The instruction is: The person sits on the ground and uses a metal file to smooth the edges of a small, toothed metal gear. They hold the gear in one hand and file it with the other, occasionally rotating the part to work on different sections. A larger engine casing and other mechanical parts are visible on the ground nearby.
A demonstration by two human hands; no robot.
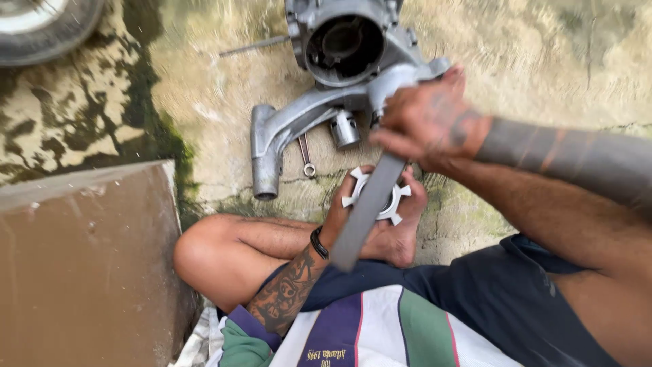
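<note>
Fingers [401, 139] of the right hand [431, 122] are clamped round the upper end of a flat grey file [363, 214]. Those of the left hand [346, 204] curl round the rim of a white toothed wheel [397, 204] and hold it against the sole of a bare foot [397, 238].

The file's long axis runs on a slant, from the right hand down and to the left, across the face of the wheel, and its free end hangs over the forearm above the dark shorts [502, 292]. So the wheel lies below the right hand and just right of the left fingers; the left hand is the nearer one, touching it, while the right reaches it only through the file. One file, one wheel, both near the middle of the concrete floor [543, 47].

Farther out, towards the floor's top edge, lies one big grey engine casing [339, 47] with a round bore, its long arm reaching down and left. Beside that arm sit one small metal cylinder [345, 129] and one slim spanner [305, 156], close together. One thin rod [255, 46] lies left of the casing. One tyre [47, 24] shows at the top left corner, and one brown slab [81, 265] fills the bottom left.
</note>
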